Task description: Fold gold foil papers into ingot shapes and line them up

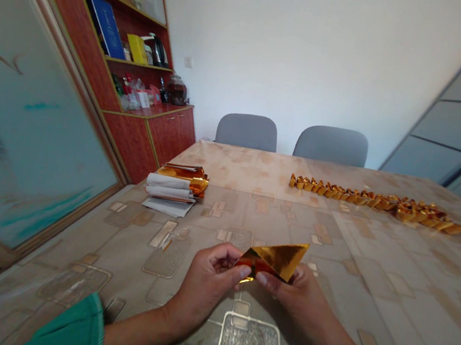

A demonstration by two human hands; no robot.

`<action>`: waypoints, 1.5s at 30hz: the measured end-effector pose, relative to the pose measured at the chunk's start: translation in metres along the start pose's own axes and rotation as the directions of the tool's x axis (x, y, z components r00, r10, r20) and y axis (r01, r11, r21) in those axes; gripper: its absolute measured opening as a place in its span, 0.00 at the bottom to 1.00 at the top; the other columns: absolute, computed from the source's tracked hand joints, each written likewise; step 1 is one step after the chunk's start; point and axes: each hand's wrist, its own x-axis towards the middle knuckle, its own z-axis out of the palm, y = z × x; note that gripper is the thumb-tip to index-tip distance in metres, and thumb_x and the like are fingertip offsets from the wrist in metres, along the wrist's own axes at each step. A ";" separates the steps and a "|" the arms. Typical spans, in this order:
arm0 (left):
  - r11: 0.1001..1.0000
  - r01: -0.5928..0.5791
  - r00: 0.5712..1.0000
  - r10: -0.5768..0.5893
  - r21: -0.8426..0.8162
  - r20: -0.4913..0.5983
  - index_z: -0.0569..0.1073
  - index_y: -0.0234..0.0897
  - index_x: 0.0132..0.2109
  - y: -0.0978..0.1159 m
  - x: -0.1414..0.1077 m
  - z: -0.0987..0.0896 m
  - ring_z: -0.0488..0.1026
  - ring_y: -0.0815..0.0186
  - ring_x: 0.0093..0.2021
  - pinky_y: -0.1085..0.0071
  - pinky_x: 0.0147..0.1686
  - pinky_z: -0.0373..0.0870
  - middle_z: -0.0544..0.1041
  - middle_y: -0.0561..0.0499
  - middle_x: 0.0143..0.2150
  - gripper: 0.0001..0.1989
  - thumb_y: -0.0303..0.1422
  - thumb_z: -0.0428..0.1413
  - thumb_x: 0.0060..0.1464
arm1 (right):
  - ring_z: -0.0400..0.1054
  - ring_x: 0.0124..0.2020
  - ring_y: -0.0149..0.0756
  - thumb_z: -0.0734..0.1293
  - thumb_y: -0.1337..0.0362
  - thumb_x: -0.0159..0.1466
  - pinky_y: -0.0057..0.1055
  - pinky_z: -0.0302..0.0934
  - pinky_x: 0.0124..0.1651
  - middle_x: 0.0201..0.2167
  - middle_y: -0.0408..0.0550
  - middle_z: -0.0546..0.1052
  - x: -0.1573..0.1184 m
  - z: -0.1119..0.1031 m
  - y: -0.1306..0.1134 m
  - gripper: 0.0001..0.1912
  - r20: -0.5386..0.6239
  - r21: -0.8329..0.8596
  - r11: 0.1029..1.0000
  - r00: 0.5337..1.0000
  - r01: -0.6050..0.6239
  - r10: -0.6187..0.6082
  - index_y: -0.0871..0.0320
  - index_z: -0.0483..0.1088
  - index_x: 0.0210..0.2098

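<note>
A partly folded sheet of gold foil paper (276,258) is held up between both hands above the table, its shiny side showing and one corner pointing up to the right. My left hand (215,269) pinches its left end, thumb in front and fingers curled behind. On the right, my right hand (289,288) grips the lower edge with the thumb in front; its other fingers are mostly hidden behind the paper. The two thumb tips are close together near the bottom edge.
A stack of gold and white paper sheets (175,185) lies at the left of the patterned tablecloth (209,235). A long row of folded gold paper pieces (363,198) runs along the right. Beyond stand two grey chairs (247,131) and a red-brown cabinet (171,136).
</note>
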 end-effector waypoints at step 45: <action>0.194 -0.712 0.683 0.415 0.675 0.601 0.73 0.36 0.33 -0.014 0.001 -0.013 0.67 0.65 0.33 0.70 0.33 0.61 0.73 0.51 0.32 0.12 0.24 0.51 0.65 | 0.63 0.36 0.38 0.60 0.75 0.66 0.34 0.57 0.39 0.33 0.45 0.74 -0.039 -0.026 -0.012 0.09 0.467 -0.853 0.138 0.854 0.504 -0.229 0.55 0.63 0.35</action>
